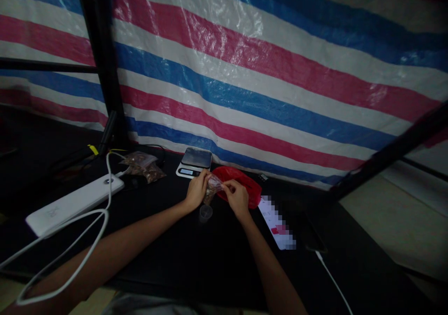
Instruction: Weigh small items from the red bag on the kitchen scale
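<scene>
The fingers of both hands were pinched on a small clear plastic bag (213, 189) of brownish bits, crinkled and glossy, held just above the worktop (196, 254). The left hand (196, 190) gripped the bag's left edge with thumb and fingertips pressed together; the right hand (237, 196) nipped its top right corner, the other fingers curled in.

Directly below the bag stood a little clear round cup (205, 213), open-topped and barely catching light. Just behind the bag, partly under the right hand, lay a shiny red plastic dish (248, 184), oval in outline. Behind and left of the bag sat a flat digital scale (194, 162) with a dark square platform and a pale display. Further left of the bag lay more clear packets (143, 165) of the same brown contents, and beyond them a long white power bank (75, 204) with a looping white cable (70, 240). Right of the bag lay a white printed slip (276, 221).

The worktop was matte black. A glossy woven tarpaulin (266, 72) in red, white and blue stripes hung behind it, crossed by a dark upright post (103, 63).
</scene>
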A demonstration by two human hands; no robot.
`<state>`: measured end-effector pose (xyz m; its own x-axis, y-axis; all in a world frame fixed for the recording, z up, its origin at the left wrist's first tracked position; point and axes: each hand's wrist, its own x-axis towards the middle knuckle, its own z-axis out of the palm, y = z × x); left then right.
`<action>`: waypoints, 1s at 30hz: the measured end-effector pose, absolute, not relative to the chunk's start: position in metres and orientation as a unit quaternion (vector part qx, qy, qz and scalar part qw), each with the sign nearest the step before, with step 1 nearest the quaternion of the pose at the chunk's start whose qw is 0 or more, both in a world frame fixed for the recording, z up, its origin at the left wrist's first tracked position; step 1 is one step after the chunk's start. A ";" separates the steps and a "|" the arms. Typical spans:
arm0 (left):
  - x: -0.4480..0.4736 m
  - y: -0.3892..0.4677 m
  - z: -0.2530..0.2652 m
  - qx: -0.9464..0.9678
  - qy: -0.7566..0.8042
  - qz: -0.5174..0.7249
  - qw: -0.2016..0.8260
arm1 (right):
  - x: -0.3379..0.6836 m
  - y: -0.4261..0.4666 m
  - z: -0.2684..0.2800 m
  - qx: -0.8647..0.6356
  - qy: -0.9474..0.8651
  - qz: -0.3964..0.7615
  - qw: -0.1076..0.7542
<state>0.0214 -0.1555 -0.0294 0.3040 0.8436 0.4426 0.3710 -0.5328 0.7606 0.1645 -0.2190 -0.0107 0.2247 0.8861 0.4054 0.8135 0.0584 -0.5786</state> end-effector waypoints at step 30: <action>0.025 -0.154 -0.035 0.749 0.291 0.492 0.336 | 0.166 -0.201 -0.030 -0.626 -0.586 0.202 0.474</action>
<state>0.0250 -0.1535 -0.0350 0.3461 0.7661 0.5416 0.1053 -0.6053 0.7890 0.1662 -0.2014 -0.0295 0.2324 0.9244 0.3026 0.5425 0.1350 -0.8292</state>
